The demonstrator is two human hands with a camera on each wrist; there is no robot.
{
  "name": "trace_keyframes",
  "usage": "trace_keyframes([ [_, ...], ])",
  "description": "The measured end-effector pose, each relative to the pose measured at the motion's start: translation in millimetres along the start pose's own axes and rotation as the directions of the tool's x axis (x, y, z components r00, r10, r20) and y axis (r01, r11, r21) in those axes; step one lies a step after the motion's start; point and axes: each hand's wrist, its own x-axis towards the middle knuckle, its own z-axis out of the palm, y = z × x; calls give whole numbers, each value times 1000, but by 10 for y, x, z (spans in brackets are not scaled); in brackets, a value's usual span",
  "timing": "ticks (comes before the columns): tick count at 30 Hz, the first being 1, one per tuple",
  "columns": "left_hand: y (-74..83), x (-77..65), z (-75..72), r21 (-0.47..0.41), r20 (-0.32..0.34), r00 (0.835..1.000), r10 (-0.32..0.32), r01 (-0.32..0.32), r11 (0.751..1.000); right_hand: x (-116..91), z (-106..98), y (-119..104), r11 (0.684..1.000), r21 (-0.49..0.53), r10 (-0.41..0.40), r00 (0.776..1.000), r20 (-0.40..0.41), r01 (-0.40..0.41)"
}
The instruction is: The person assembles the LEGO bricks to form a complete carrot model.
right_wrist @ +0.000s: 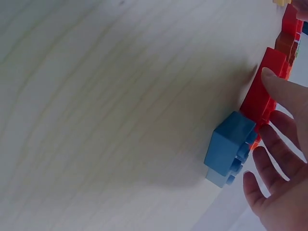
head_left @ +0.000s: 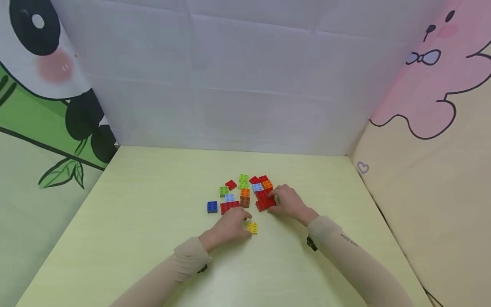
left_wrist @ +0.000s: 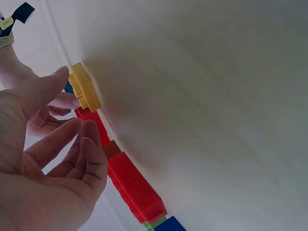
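2 beige sleeves (head_left: pixel 161 273) reach over a pale yellow, wood-grained tabletop (head_left: pixel 130 230). The left hand (head_left: pixel 229 226) is loosely bent and grasps nothing, its thumb beside a yellow 4-stud plastic block (head_left: pixel 252 228). Farther in, the right hand (head_left: pixel 290 202) has its thumb against a red plastic brick (right_wrist: pixel 258 98); whether it pinches the brick cannot be told. Around mid-table lie a dark blue plastic block (head_left: pixel 212 207) and lime-green plastic bricks (head_left: pixel 243 181). Beyond the table's far edge rises a creased white backdrop (head_left: pixel 249 76), between a left panel with a cartoon panda (head_left: pixel 42 81) and a right panel with a pink cartoon figure (head_left: pixel 429 94).
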Motion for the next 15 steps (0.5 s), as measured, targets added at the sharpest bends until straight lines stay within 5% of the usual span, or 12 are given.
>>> trace_keyframes([
  [15,-28,-2,58,-42,20,1000,-19,20,999,-33,28,-1,1000,13,26,1000,5,-26],
])
